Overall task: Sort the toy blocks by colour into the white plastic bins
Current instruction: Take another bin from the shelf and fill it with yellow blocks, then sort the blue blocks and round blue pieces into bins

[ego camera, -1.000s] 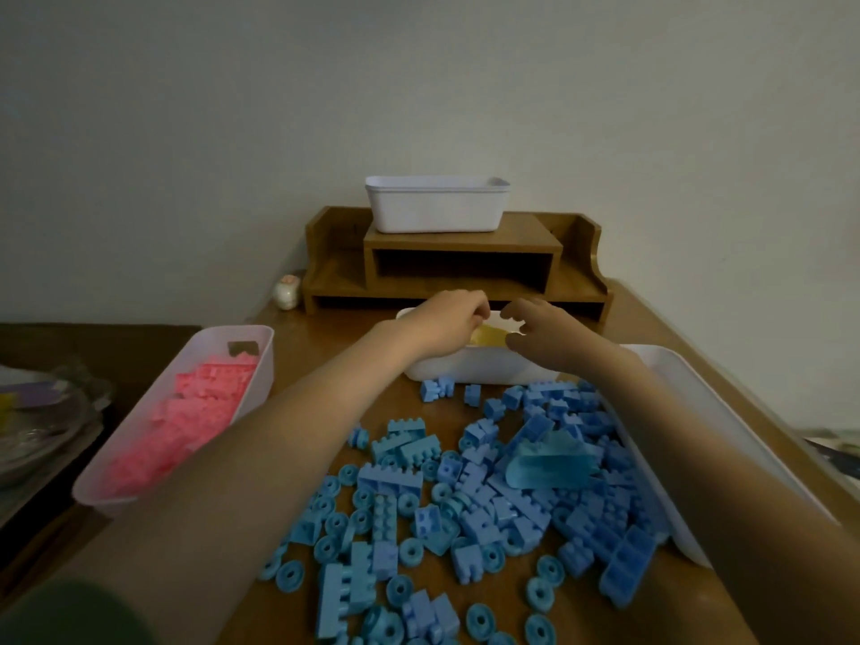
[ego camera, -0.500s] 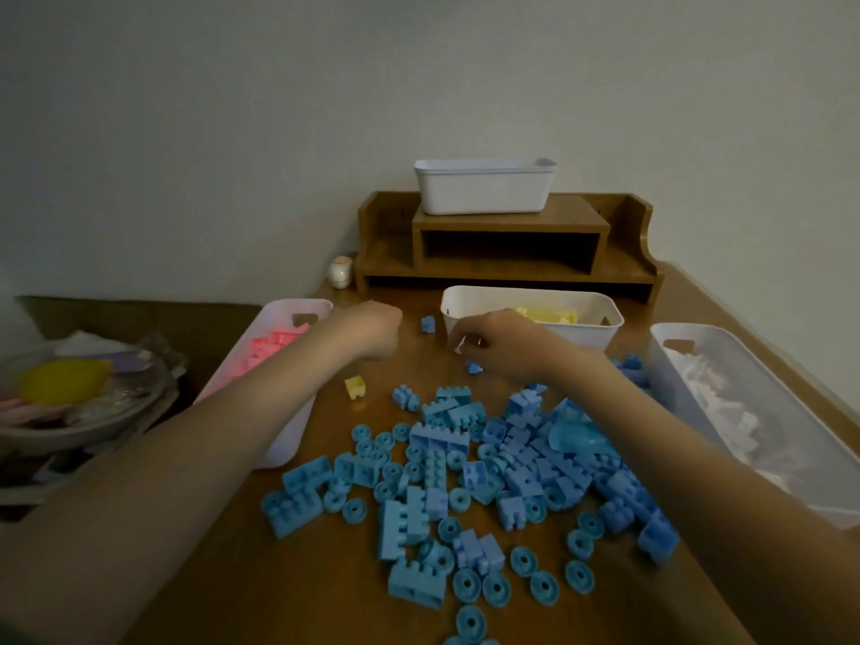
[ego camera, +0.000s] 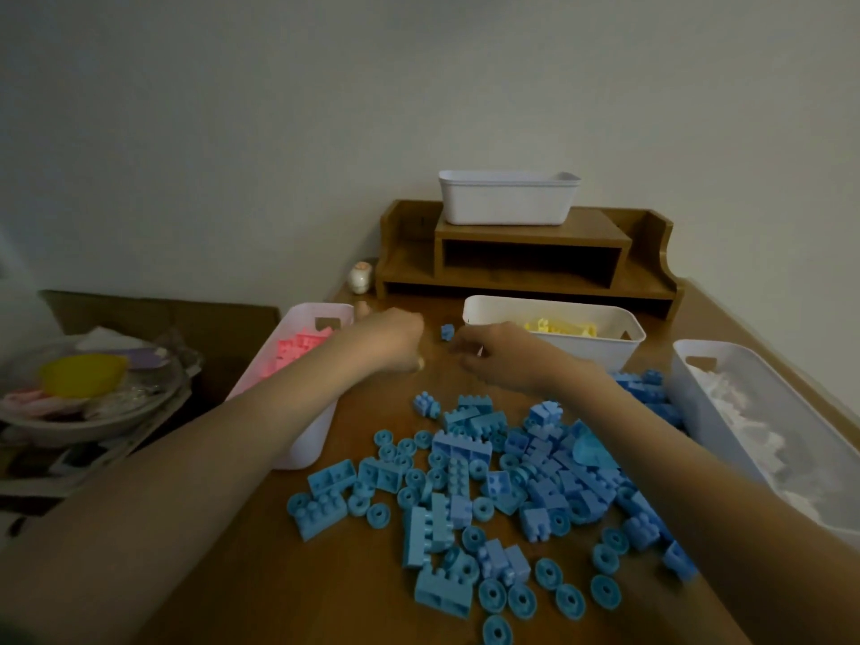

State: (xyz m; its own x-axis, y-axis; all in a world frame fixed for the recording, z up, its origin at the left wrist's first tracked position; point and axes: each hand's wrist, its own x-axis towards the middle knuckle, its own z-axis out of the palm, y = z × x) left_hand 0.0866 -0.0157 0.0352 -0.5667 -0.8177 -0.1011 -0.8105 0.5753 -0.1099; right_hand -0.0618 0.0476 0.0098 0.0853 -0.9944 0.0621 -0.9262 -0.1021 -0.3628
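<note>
**A:** Where have the blocks got to?

**B:** Most lie loose on the wooden table (ego camera: 325,579). There's a heap of blue blocks (ego camera: 512,472) across the near and middle part, bricks and little round wheels together. One small blue block (ego camera: 446,331) sits apart at the far side, between the two hands.

**A:** And the bins?

**B:** Four white ones. The left bin (ego camera: 305,451) runs along the table's left edge with pink blocks (ego camera: 298,346) in it. The far bin (ego camera: 586,353), just in front of the wooden shelf (ego camera: 526,272), has yellow blocks (ego camera: 563,327). The right bin (ego camera: 716,402) holds white blocks (ego camera: 763,439). The fourth bin (ego camera: 507,202) stands on top of the shelf, and I can't see into it.

**A:** What about the hands?

**B:** Both arms reach out over the heap. The left hand (ego camera: 395,339) is by the far end of the left bin, knuckles up and fingers curled under. A yellowish bit (ego camera: 421,364) peeps out at its near edge, but it's blurred, so I can't tell whether the hand holds it. The right hand (ego camera: 502,358) is just in front of the far bin, fingers bent down toward the table, tips near the small blue block. I can't tell whether it pinches anything either.

**A:** Anything else?

**B:** A small pale figurine (ego camera: 360,277) stands beside the shelf's left end. Off the table to the left there's a dish (ego camera: 93,412) with something yellow in it.
</note>
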